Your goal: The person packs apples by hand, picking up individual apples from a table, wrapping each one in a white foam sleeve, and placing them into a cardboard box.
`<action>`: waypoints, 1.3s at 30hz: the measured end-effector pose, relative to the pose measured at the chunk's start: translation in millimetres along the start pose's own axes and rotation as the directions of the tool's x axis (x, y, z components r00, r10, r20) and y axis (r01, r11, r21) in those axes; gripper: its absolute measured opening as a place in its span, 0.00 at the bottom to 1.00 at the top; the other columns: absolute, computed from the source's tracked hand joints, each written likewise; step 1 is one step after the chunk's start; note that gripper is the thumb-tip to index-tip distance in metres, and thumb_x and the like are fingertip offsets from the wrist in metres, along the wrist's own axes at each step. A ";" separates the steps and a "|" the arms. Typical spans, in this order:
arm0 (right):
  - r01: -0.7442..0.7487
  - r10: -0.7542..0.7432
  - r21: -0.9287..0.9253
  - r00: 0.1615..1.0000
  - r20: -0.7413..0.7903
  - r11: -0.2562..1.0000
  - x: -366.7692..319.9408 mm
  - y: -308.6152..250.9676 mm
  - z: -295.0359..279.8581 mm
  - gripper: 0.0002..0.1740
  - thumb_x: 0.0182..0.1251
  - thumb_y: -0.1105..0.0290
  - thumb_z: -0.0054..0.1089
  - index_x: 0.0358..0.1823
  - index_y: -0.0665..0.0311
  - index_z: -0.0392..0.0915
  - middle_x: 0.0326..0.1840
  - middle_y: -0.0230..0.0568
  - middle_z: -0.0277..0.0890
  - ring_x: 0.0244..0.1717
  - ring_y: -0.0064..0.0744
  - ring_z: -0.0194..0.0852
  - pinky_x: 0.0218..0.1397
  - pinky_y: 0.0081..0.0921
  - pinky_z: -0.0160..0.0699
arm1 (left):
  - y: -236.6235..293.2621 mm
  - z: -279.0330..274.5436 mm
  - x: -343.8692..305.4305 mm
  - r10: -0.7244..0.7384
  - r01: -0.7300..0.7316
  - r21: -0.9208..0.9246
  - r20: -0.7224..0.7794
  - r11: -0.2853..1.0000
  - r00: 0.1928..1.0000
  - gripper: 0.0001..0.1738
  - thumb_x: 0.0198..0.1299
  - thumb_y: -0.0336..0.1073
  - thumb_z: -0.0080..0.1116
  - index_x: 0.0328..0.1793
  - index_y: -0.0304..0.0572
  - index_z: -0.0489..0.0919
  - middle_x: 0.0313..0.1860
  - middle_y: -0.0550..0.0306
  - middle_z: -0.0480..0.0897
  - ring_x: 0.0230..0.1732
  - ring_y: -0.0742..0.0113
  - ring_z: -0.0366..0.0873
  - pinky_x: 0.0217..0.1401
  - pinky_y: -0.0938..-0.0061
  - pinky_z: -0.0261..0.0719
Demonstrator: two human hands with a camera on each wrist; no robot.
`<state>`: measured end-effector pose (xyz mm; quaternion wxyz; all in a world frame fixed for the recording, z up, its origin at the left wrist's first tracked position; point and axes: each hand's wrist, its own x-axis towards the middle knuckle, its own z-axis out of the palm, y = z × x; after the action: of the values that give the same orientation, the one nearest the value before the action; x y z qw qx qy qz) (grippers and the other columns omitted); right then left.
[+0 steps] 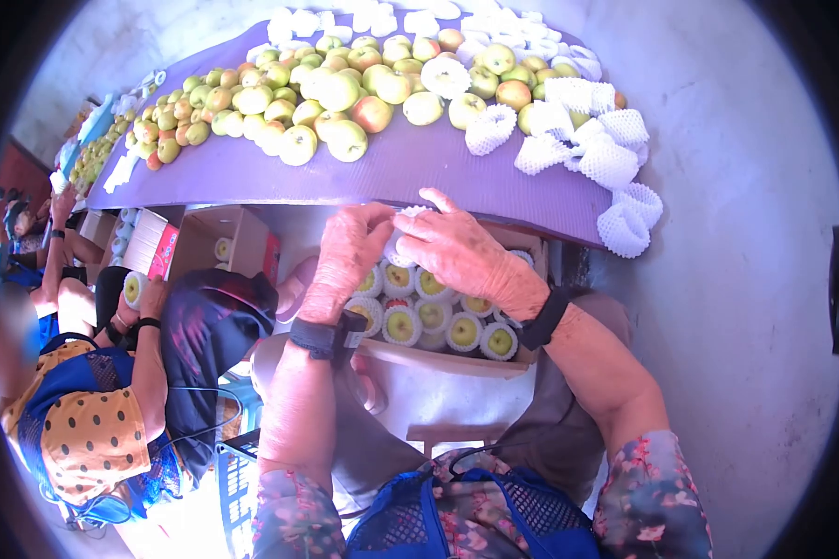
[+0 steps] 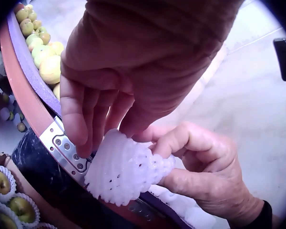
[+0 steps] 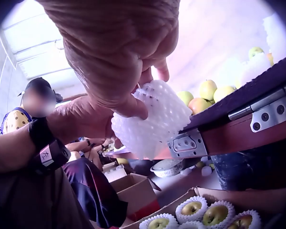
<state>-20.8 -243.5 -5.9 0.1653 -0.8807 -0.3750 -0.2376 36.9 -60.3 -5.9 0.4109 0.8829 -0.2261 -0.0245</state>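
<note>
Your left hand (image 1: 350,247) and right hand (image 1: 461,252) both pinch the foam net (image 2: 126,169), which spans between them, its length running hand to hand, just off the tabletop (image 1: 391,172) edge, above the box (image 1: 457,363).

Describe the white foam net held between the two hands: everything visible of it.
The foam net is a white, soft-looking mesh sleeve with small holes, bulged and rounded. The left hand grips its top with the fingers; the right hand holds its side. It sits beside the table edge, above a box of wrapped fruit. Contents hidden.
</note>
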 end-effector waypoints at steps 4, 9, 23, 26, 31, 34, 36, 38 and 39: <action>-0.001 0.002 -0.016 0.999 0.053 1.000 3.7 -2.0 -3.3 0.09 0.49 0.72 0.63 0.34 0.61 0.78 0.48 0.42 0.74 0.51 0.38 0.75 0.70 0.46 0.62 | 2.6 -0.9 1.5 -0.074 0.074 0.000 -0.126 0.997 0.989 0.11 0.56 0.35 0.59 0.43 0.41 0.84 0.30 0.45 0.85 0.36 0.49 0.85 0.43 0.61 0.81; -0.091 0.113 0.158 0.984 -0.135 0.983 7.4 -3.2 -8.3 0.12 0.52 0.66 0.67 0.36 0.64 0.79 0.51 0.49 0.73 0.54 0.44 0.72 0.64 0.44 0.69 | 2.9 -0.7 2.3 -0.013 0.036 0.076 -0.293 0.996 0.956 0.07 0.57 0.32 0.56 0.40 0.41 0.81 0.28 0.47 0.83 0.32 0.48 0.83 0.40 0.59 0.80; -0.678 0.776 0.611 0.611 0.160 0.408 4.1 17.6 9.8 0.12 0.63 0.73 0.62 0.47 0.67 0.78 0.38 0.39 0.82 0.32 0.23 0.80 0.33 0.21 0.81 | 5.3 4.7 -2.6 0.207 -0.142 0.190 -0.383 0.971 0.900 0.09 0.58 0.28 0.58 0.45 0.39 0.80 0.34 0.48 0.82 0.31 0.57 0.82 0.38 0.66 0.81; -0.652 0.776 0.622 0.621 0.109 0.434 6.9 15.8 11.8 0.08 0.62 0.75 0.62 0.43 0.68 0.80 0.34 0.38 0.83 0.32 0.23 0.81 0.33 0.21 0.81 | 7.3 2.1 -4.3 0.176 -0.100 0.237 -0.324 0.966 0.929 0.12 0.56 0.29 0.60 0.47 0.41 0.81 0.35 0.49 0.82 0.34 0.55 0.83 0.41 0.65 0.81; -0.582 0.694 0.558 0.720 0.014 0.592 9.7 9.5 9.0 0.08 0.60 0.75 0.61 0.41 0.68 0.79 0.33 0.45 0.83 0.34 0.32 0.82 0.39 0.28 0.81 | 21.5 6.8 -11.3 0.220 -0.131 0.308 -0.278 0.942 0.935 0.14 0.53 0.34 0.65 0.47 0.43 0.81 0.38 0.50 0.81 0.39 0.50 0.82 0.43 0.61 0.80; -0.523 0.653 0.587 0.758 -0.013 0.619 11.2 5.5 11.9 0.11 0.57 0.73 0.63 0.40 0.68 0.78 0.35 0.51 0.82 0.38 0.46 0.84 0.41 0.36 0.81 | 19.6 5.4 -12.1 0.200 -0.126 0.326 -0.205 0.937 0.958 0.14 0.53 0.35 0.66 0.45 0.43 0.82 0.38 0.50 0.81 0.40 0.47 0.82 0.43 0.60 0.80; -0.493 0.616 0.543 0.785 -0.060 0.680 11.8 3.7 12.0 0.12 0.56 0.72 0.64 0.41 0.68 0.77 0.36 0.52 0.81 0.39 0.49 0.82 0.43 0.38 0.80 | 18.6 4.0 -10.5 0.185 -0.118 0.317 -0.192 0.941 0.964 0.13 0.52 0.36 0.67 0.44 0.43 0.82 0.37 0.50 0.81 0.39 0.46 0.82 0.43 0.59 0.80; -0.535 0.628 0.482 0.777 -0.041 0.694 9.7 -1.0 7.6 0.15 0.55 0.70 0.64 0.44 0.66 0.76 0.37 0.53 0.80 0.41 0.53 0.81 0.44 0.40 0.78 | 17.6 4.2 -10.1 0.195 -0.124 0.288 -0.233 0.950 0.953 0.12 0.53 0.36 0.67 0.43 0.44 0.83 0.35 0.50 0.81 0.38 0.46 0.82 0.42 0.59 0.80; -0.539 0.625 0.450 0.779 -0.057 0.712 5.9 0.7 11.7 0.15 0.55 0.70 0.64 0.44 0.66 0.76 0.38 0.52 0.80 0.41 0.53 0.81 0.44 0.40 0.78 | 10.8 12.5 -6.7 0.228 -0.144 0.318 -0.248 0.937 0.942 0.11 0.53 0.36 0.66 0.42 0.43 0.82 0.33 0.49 0.82 0.37 0.46 0.82 0.41 0.59 0.80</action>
<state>-13.3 -235.0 -12.5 0.4500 -0.8694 -0.0988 -0.1784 24.0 -72.4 -7.2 0.3029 0.9030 -0.2498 0.1743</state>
